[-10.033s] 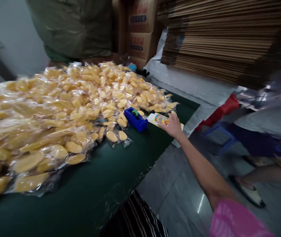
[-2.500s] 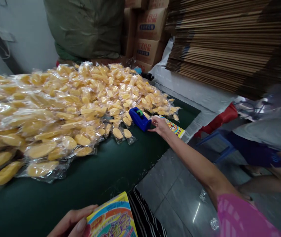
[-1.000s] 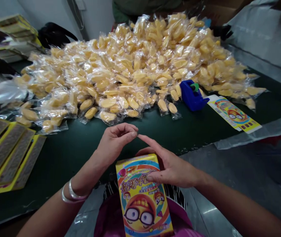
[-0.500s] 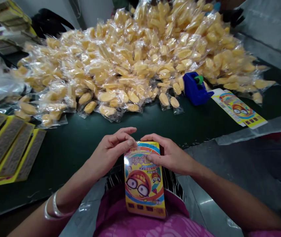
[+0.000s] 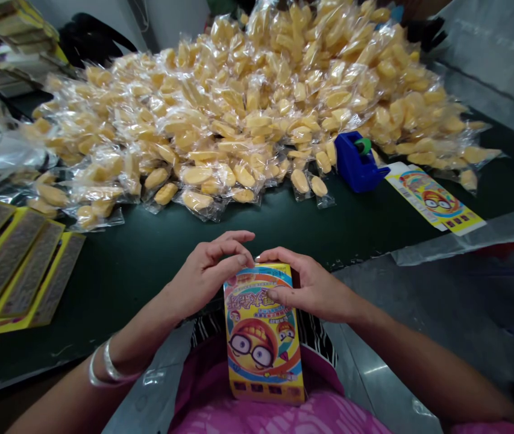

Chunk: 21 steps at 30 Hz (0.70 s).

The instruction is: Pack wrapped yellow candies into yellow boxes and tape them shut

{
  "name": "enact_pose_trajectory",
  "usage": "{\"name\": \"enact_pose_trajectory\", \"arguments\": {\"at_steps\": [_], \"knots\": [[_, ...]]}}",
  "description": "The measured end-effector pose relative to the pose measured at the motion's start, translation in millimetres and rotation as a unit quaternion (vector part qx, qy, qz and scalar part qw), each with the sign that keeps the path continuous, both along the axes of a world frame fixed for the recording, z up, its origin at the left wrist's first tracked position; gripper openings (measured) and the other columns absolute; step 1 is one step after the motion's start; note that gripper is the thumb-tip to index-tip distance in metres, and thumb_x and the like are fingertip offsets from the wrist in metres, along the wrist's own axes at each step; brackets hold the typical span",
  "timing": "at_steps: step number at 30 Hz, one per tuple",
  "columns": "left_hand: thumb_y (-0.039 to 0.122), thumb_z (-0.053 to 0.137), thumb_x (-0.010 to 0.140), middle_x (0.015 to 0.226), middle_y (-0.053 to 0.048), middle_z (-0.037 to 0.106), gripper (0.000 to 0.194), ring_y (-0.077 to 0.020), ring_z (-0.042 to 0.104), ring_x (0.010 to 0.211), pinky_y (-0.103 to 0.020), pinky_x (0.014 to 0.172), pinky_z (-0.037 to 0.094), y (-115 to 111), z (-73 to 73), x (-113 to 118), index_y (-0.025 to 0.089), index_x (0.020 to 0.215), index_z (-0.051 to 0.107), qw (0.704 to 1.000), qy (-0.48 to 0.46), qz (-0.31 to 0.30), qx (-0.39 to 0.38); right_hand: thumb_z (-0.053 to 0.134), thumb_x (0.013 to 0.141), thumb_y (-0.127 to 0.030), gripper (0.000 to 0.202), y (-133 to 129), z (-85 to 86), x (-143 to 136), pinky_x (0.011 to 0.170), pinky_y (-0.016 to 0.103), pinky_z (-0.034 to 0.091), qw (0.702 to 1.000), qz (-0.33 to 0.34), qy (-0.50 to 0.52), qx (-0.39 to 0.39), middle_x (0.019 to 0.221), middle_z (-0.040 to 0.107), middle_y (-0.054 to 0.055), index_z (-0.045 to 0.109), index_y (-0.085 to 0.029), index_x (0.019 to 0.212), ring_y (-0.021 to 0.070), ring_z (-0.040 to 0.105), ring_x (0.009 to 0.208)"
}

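The yellow printed box (image 5: 263,343) sits upright-ish in front of you, just off the front edge of the bench (image 5: 143,241), its lower end by the pink cloth (image 5: 257,421) over your lap. Your right hand (image 5: 308,286) has hold of its upper right corner — thumb on the printed face, fingers over the top edge. Your left hand (image 5: 214,265) is at the upper left corner with thumb and fingers nearly together; whether they pinch anything, you cannot tell from here.

The box looks like thin, glossy card: probably light, a little slippery, stiff along its edges and easy to dent mid-panel. Its contents don't show, so its weight is uncertain. Best take it by the corners or side edges — not the broad face. Towards the bench's right end stands a blue tape dispenser (image 5: 357,167), with a flat carton (image 5: 440,202) just beside it.
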<state>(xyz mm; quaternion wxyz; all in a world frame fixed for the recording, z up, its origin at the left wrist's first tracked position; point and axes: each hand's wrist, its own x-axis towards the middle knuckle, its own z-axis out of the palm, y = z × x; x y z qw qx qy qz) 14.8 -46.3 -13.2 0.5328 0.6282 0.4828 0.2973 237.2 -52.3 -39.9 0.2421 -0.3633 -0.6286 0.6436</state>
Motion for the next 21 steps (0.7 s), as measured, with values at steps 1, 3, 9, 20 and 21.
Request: {"name": "enact_pose_trajectory", "arguments": {"at_steps": [1,3,9,20,21], "knots": [[0.034,0.06,0.088,0.099,-0.006,0.073,0.023,-0.0275,0.047,0.136,-0.039,0.105,0.039,0.9,-0.7,0.6,0.022,0.071,0.071,1.0,0.007,-0.003,0.002,0.069,0.08,-0.026,0.043,0.3,-0.2,0.2,0.081,0.036,0.055,1.0,0.002,0.0,0.003,0.109,0.067,0.007,0.056,-0.018,0.12,0.0208,0.065,0.094],[0.033,0.059,0.089,0.1,-0.007,0.073,0.024,-0.0276,0.048,0.135,-0.039,0.105,0.04,1.5,-2.4,1.8,0.022,0.071,0.071,1.0,0.017,-0.005,0.005,0.069,0.08,-0.026,0.042,0.5,-0.7,0.5,0.081,0.035,0.055,1.0,0.004,0.0,0.005,0.108,0.068,0.006,0.057,-0.018,0.119,0.0205,0.065,0.094],[0.036,0.069,0.083,0.123,-0.008,0.066,0.018,-0.0274,0.057,0.123,-0.037,0.098,0.045,-7.9,-13.2,8.3,0.02,0.075,0.069,0.999,0.009,0.051,0.013,0.068,0.08,-0.023,0.04,-3.4,1.8,0.0,0.079,0.032,0.054,1.0,0.0,0.003,0.011,0.106,0.067,0.004,0.057,-0.019,0.118,0.0187,0.065,0.092],[0.026,0.081,0.075,0.093,0.001,0.065,0.025,-0.0111,0.064,0.079,-0.021,0.07,0.053,-15.3,-19.0,11.0,0.018,0.083,0.059,0.967,-0.186,0.025,-0.174,0.063,0.082,-0.013,0.041,-12.7,14.0,-4.3,0.086,0.032,0.051,0.991,-0.027,-0.056,0.119,0.115,0.066,0.005,0.053,-0.02,0.12,0.018,0.064,0.098],[0.027,0.081,0.074,0.092,0.001,0.065,0.027,-0.0108,0.064,0.078,-0.021,0.068,0.053,-14.6,-17.4,10.1,0.018,0.084,0.058,0.963,-0.191,0.021,-0.188,0.062,0.082,-0.012,0.042,-13.6,17.2,-4.8,0.089,0.032,0.051,0.988,-0.021,-0.064,0.139,0.118,0.065,0.005,0.052,-0.02,0.122,0.0182,0.064,0.102]]}}
